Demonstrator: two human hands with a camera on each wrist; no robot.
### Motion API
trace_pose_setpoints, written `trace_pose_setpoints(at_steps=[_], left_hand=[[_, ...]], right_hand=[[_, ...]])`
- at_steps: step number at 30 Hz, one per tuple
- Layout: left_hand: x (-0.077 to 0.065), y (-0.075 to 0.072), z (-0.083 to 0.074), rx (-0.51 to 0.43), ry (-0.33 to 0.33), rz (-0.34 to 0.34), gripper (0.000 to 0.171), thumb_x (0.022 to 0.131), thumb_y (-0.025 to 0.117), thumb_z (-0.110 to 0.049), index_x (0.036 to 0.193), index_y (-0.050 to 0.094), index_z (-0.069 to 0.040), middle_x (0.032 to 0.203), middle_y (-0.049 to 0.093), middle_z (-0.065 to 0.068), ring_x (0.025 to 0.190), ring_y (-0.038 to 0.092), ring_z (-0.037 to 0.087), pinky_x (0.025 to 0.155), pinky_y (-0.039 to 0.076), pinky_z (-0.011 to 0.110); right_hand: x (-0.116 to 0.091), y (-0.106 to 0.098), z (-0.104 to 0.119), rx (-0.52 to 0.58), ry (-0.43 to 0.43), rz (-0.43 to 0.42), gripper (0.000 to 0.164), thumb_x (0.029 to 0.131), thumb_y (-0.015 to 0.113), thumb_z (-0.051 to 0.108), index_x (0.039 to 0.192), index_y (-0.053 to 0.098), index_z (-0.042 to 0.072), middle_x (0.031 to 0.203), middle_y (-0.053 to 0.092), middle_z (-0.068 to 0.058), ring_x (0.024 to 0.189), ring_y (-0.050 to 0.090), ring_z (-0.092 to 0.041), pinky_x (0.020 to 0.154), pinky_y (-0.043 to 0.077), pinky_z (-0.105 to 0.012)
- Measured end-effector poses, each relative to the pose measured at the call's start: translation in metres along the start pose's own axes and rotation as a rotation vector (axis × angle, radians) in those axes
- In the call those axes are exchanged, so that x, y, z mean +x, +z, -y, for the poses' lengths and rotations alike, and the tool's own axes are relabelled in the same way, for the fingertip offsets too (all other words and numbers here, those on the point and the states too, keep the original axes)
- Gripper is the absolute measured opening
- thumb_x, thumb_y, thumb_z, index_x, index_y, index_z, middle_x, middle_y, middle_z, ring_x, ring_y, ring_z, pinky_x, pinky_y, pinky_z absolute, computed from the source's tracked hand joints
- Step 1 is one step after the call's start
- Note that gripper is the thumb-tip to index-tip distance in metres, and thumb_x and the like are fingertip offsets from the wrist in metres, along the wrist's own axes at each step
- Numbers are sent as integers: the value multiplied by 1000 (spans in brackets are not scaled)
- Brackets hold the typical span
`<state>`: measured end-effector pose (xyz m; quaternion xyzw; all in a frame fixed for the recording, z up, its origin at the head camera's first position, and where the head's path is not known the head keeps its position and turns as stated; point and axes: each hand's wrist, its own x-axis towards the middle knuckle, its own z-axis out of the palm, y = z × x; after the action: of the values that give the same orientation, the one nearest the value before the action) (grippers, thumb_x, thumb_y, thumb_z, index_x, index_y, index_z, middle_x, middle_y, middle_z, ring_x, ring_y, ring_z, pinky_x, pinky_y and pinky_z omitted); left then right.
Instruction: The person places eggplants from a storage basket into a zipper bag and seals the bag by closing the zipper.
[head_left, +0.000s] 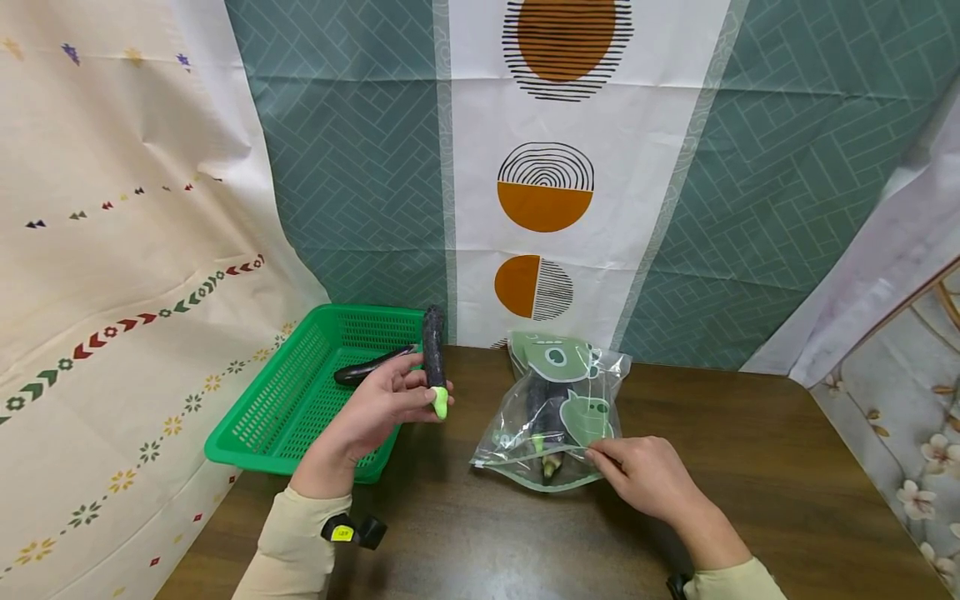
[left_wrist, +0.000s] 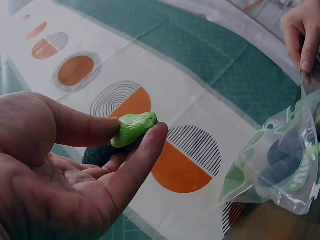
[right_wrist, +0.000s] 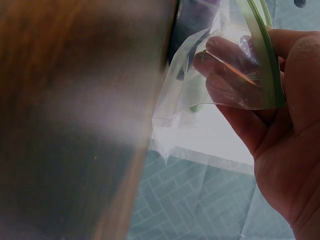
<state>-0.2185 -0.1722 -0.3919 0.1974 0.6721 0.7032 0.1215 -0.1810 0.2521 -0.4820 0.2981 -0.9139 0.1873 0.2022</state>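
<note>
Between thumb and fingers my left hand [head_left: 382, 400] pinches a dark eggplant [head_left: 433, 346] by its bright green stem end. The eggplant stands nearly upright beside the basket's right rim; in the left wrist view its green cap [left_wrist: 132, 130] shows at the fingertips. My right hand [head_left: 648, 475] pinches the near right edge of a clear zip bag [head_left: 502, 425] with green printing. Inside the bag lie dark eggplants [head_left: 553, 408], their stem ends toward the bag's mouth. In the right wrist view, fingers [right_wrist: 225, 75] show through the clear plastic below the green zip strip [right_wrist: 270, 65].
A green plastic basket [head_left: 262, 417] stands at the left of the brown table [head_left: 712, 417], with another dark eggplant [head_left: 367, 367] in it. Patterned cloths hang behind the table [head_left: 360, 167] and along its left side [head_left: 135, 292]. A floral cloth [head_left: 915, 450] lies at the right.
</note>
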Motion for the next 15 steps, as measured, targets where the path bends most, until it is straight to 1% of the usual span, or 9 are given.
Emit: trace_pose_setpoints(at_steps=[4,8,10,15], left_hand=[[0,4,-1,-33,-6,-8,67,108,66,0,165,34,8,135,70,31,110,81,31,96,65,46],[-1,9,-1,-58,-7,9,67,108,65,0,166,32,10,137,68,33,112,80,31,98,64,44],[0,11,0,-55,-8,13,68,108,65,0,166,32,10,137,68,32,112,80,31,97,65,43],[3,19,3,-46,-31,25,70,107,67,-2,167,32,8,140,66,35,112,80,33,96,65,42]], right_hand=[[0,0,0,3,9,10,5,102,83,24,99,85,22,79,73,20,64,51,10,57,50,-26],[0,0,0,7,13,14,5,102,82,24,99,86,21,79,73,20,64,51,10,57,50,-26],[0,0,0,4,10,10,5,102,82,24,99,86,21,79,74,19,64,52,10,57,50,-26],[0,0,1,-2,0,-1,5,102,83,23,98,85,22,80,74,19,65,54,10,57,51,-27]])
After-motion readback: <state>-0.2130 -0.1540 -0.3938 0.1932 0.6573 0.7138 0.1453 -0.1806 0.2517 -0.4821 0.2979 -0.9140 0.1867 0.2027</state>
